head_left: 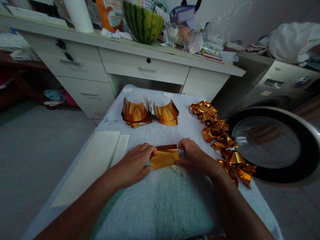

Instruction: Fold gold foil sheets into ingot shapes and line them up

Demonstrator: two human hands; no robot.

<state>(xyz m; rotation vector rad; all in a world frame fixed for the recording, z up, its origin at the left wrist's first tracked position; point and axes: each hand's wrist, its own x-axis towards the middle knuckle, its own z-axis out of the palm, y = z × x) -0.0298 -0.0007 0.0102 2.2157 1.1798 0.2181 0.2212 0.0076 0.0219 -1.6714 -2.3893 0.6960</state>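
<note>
A small sheet of shiny gold foil (164, 157) lies on the cloth-covered surface, its far edge folded or curled over. My left hand (138, 162) grips its left edge between thumb and fingers. At the right end, my right hand (192, 156) has its thumb at the near corner and its bent fingers by the far corner; the fingers are apart. Beyond the hands stand two curved stacks of gold foil, a left one (135, 111) and a right one (167, 113). Several folded gold foil pieces (216, 130) run in a line along the right side.
Pale paper sheets (87, 166) lie on the left of the cloth (160, 206). Behind is a white desk (165, 68) with drawers, holding a cut watermelon (143, 23), a white roll (79, 15) and plastic bags. An open washing machine door (270, 141) adjoins the right edge.
</note>
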